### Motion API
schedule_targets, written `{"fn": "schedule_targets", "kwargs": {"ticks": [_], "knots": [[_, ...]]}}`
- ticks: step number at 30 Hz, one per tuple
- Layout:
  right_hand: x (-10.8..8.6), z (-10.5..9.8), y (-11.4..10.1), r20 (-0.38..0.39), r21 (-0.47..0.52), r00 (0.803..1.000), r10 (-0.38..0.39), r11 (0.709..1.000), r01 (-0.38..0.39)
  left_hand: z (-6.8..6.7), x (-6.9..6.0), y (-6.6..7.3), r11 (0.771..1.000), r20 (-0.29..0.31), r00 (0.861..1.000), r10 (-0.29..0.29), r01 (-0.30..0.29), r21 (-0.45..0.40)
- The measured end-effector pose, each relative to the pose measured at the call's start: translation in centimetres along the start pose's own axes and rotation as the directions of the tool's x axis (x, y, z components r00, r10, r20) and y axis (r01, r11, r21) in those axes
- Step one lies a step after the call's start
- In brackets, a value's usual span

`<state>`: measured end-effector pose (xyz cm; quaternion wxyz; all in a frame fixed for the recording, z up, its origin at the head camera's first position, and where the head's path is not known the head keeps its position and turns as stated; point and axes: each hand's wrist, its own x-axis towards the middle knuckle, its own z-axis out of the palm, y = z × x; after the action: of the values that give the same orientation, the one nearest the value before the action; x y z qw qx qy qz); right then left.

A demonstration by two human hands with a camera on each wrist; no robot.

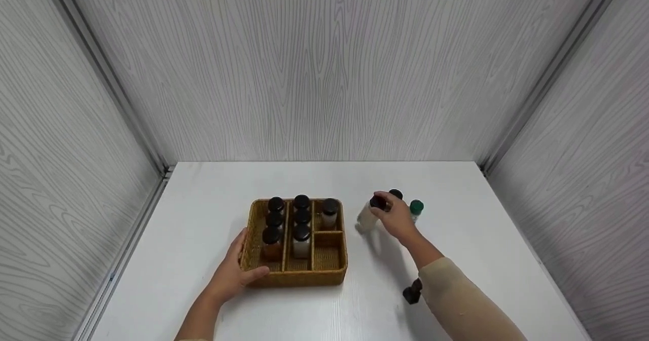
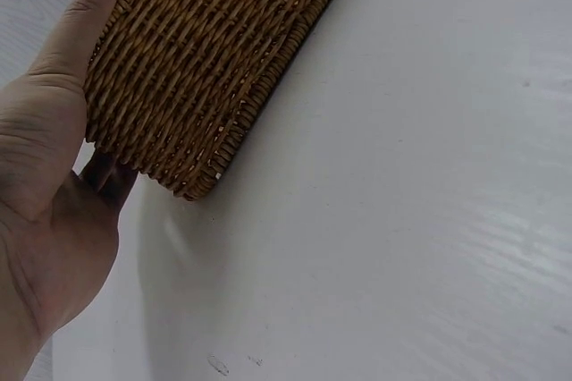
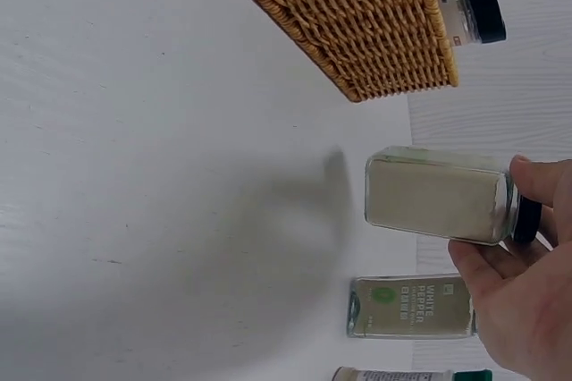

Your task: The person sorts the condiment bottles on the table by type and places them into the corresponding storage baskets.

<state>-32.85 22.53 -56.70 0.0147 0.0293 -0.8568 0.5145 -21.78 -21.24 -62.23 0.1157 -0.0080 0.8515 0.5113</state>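
Observation:
My left hand (image 1: 230, 277) holds the near left corner of a wicker basket (image 1: 299, 279), thumb over the front rim and fingers along the side. In the left wrist view, the fingertips pass out of sight behind the weave. To the right of the basket, my right hand (image 1: 398, 219) pinches a clear glass spice jar (image 3: 433, 198) by its black cap. Pale powder fills this jar, which leans a little. Whether its base touches the table cannot be told. Beside it stands a white pepper jar (image 3: 411, 307), and past that a green-capped bottle (image 1: 416, 208).
Several black-capped jars (image 1: 301, 239) stand in the left and middle compartments. One more jar (image 1: 329, 213) is in the back right compartment, behind a bare front right compartment (image 1: 327, 257). A small black object (image 1: 412, 292) shows by the right sleeve. Wood-grain panels (image 1: 324, 67) enclose the white table (image 1: 213, 189).

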Motion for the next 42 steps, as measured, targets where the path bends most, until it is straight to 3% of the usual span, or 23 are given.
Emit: {"fn": "schedule_targets", "kwargs": {"ticks": [12,30,42], "knots": [[-1.1,-2.1,-2.0,0.172,-0.01,0.983,-0.064,0.998,0.066,0.0,0.0,-0.1,1.0,-0.012,1.0,0.004,-0.004,0.021],[-3.8,-2.6,-5.1,0.254,0.063,0.961,-0.11,0.993,0.097,0.1,0.1,0.1,1.0,0.0,1.0,0.0,0.0,-0.002],[-4.6,-2.1,-6.6,0.326,0.122,0.932,-0.161,0.984,0.128,-0.1,-0.1,0.2,1.0,0.004,1.0,-0.021,0.021,0.017]]}}
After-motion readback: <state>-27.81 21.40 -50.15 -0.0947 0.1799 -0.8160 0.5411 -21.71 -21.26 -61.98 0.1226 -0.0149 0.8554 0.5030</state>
